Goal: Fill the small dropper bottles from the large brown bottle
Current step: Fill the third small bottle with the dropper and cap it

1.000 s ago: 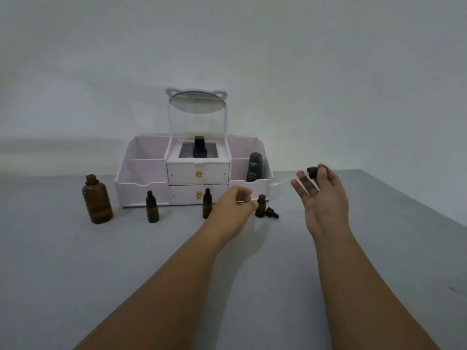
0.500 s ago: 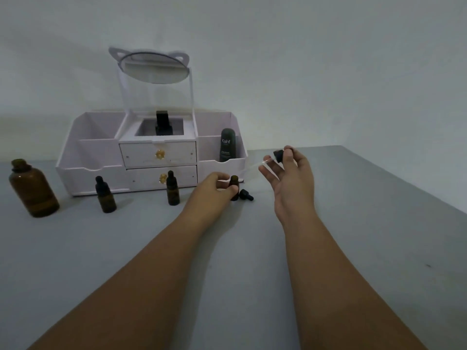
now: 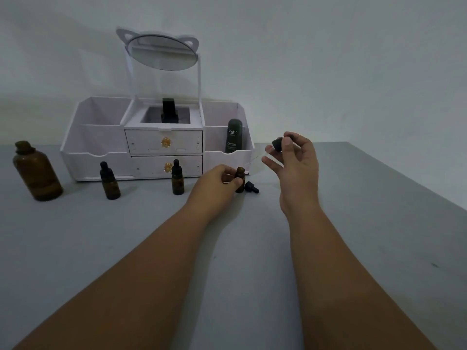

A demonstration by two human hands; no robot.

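Head view: left hand [image 3: 217,180] grips the open small dropper bottle [image 3: 240,178] on the grey table [image 3: 353,223]; right hand [image 3: 294,162] pinches a black dropper cap [image 3: 277,144] above it; large brown bottle [image 3: 38,173] stands far left.

dim, flat, greyish light | soft shadows under forearms | wide-angle bend at edges | slight softness overall
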